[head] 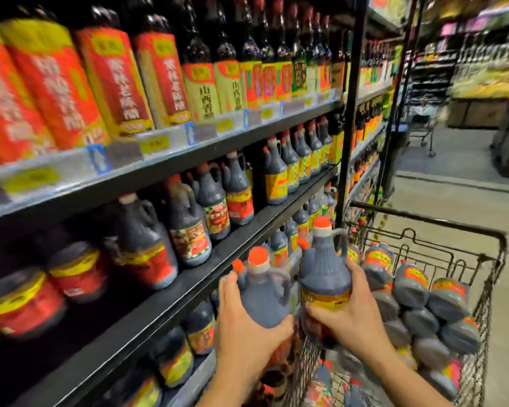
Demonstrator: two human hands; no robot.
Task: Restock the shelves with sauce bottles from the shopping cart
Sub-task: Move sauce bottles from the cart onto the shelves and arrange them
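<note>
Shelves (188,168) left; each hand (247,327) around a bottle (262,301).

Near-left shelf jars (27,301) are motion-blurred — we can't read labels. Cart (482,289) bottom and both forearms are cut off by the lower edge — price tags (155,142) are too smeared to read.

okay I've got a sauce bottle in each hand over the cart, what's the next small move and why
Probably swing the left hand and its bottle leftward to the dark gap on the middle shelf. That bottle is already nearest the shelving, and both bottles are upright in a firm grip. The right hand can keep its bottle over the cart meanwhile.
</note>
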